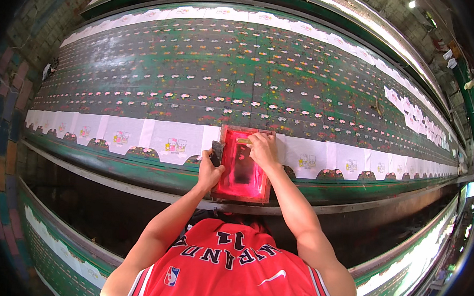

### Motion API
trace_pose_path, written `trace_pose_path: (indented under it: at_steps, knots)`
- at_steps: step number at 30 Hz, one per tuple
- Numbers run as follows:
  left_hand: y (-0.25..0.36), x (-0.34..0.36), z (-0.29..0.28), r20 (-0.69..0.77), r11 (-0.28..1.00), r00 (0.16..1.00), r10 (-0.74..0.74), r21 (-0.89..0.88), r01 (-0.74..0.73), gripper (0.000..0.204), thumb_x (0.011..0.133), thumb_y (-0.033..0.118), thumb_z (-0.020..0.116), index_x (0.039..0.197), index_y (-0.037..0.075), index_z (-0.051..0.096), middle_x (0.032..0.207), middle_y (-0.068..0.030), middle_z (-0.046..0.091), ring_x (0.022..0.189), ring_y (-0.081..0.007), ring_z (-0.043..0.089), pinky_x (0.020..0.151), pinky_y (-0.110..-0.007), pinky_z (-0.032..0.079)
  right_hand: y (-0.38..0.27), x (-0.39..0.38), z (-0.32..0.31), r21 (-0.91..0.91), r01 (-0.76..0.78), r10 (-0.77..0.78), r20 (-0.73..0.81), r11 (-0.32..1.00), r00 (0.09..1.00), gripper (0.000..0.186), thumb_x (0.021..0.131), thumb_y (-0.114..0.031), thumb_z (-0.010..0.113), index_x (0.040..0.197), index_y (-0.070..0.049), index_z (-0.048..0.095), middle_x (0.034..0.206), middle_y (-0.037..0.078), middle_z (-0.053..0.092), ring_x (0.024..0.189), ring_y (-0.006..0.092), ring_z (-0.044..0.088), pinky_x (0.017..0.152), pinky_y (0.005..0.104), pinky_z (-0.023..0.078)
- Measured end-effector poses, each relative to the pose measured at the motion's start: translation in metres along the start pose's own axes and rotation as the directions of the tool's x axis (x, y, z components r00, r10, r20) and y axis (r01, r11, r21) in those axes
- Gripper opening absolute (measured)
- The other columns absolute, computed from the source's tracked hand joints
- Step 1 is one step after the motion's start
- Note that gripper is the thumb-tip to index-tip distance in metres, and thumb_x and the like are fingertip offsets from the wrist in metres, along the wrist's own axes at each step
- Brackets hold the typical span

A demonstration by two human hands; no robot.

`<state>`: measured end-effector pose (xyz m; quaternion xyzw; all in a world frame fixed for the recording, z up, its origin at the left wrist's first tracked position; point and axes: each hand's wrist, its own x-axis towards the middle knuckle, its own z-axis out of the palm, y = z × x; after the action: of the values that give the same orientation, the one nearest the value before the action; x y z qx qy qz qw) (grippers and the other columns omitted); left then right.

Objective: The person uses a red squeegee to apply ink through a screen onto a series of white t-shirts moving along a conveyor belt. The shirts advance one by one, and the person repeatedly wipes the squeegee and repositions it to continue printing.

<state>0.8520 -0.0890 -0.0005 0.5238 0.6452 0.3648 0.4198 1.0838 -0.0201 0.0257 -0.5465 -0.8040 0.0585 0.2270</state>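
Note:
A screen-printing frame [267, 188] with a wooden rim and red, ink-smeared inside lies over the near row of white fabric pieces [159, 137]. My right hand [264, 149] reaches into its far part, fingers closed round a small yellowish squeegee [244, 141]. Below the squeegee, a dark patch shows on the mesh. At the frame's left side, my left hand [210, 173] is closed on a dark rectangular block [216, 154]; whether the block is fixed to the frame I cannot tell. Cartoon prints with pairs of figures [308, 161] mark the fabric on both sides.
The long green and dark printing table [199, 59] carries rows of small printed marks and ink spots. More white fabric lines its far edge [223, 13], and loose white pieces [420, 122] lie at right. A metal rail [110, 182] runs along the near side. Brickwork [9, 150] stands left.

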Motion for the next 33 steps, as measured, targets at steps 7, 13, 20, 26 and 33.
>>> trace_pose_path:
  at_steps: [7,13,20,26,33]
  knots:
    - [-0.005,-0.001,-0.002,-0.016,0.999,1.000,0.024,0.029,-0.024,0.077,0.076,0.009,0.076,0.140,-0.012,0.041,0.128,-0.0351,0.061,0.118,-0.0421,0.064,0.103,-0.043,0.049,-0.046,-0.062,-0.012,0.058,-0.003,0.000,0.042,0.998,0.999,0.012,0.084,-0.010,0.071,0.095,-0.010,0.066,0.097,0.005,0.067,0.096,0.0261,0.065,0.084,0.0454,0.043]
    - [0.001,-0.002,-0.001,0.001,1.000,1.000,0.007,0.009,-0.007,0.076,0.076,0.008,0.075,0.140,-0.013,0.040,0.125,-0.0339,0.061,0.117,-0.0407,0.064,0.102,-0.043,0.049,-0.087,-0.140,-0.030,0.003,0.028,-0.028,0.111,1.000,0.993,0.031,0.077,-0.009,0.076,0.107,-0.008,0.068,0.111,0.006,0.070,0.102,0.0249,0.067,0.085,0.0440,0.043]
    - [-0.004,-0.001,0.000,-0.007,0.996,0.998,0.058,0.061,-0.058,0.078,0.075,0.007,0.078,0.141,-0.012,0.039,0.121,-0.0314,0.062,0.111,-0.0396,0.065,0.099,-0.043,0.050,-0.095,-0.145,-0.069,0.207,-0.038,0.038,0.006,0.978,0.999,0.044,0.085,-0.027,0.079,0.118,-0.001,0.068,0.120,0.011,0.068,0.112,0.0295,0.066,0.094,0.0459,0.046]
    - [0.011,-0.004,-0.001,0.003,1.000,1.000,-0.001,0.013,0.001,0.075,0.077,0.005,0.076,0.141,-0.006,0.040,0.117,-0.0272,0.064,0.105,-0.0369,0.066,0.096,-0.043,0.051,-0.022,-0.148,-0.029,0.351,-0.549,0.629,-0.175,0.759,0.757,0.045,0.098,-0.030,0.071,0.128,0.003,0.066,0.120,0.021,0.069,0.110,0.0377,0.066,0.098,0.0472,0.051]
    - [0.033,-0.015,0.024,-0.077,0.992,0.994,0.077,0.104,-0.068,0.072,0.077,0.007,0.075,0.139,-0.006,0.042,0.117,-0.0278,0.064,0.109,-0.0393,0.066,0.097,-0.044,0.051,0.011,-0.167,-0.045,0.691,-0.601,0.698,0.193,0.403,0.690,0.044,0.102,-0.024,0.069,0.137,0.002,0.061,0.116,0.013,0.074,0.105,0.0175,0.068,0.091,0.0337,0.053]
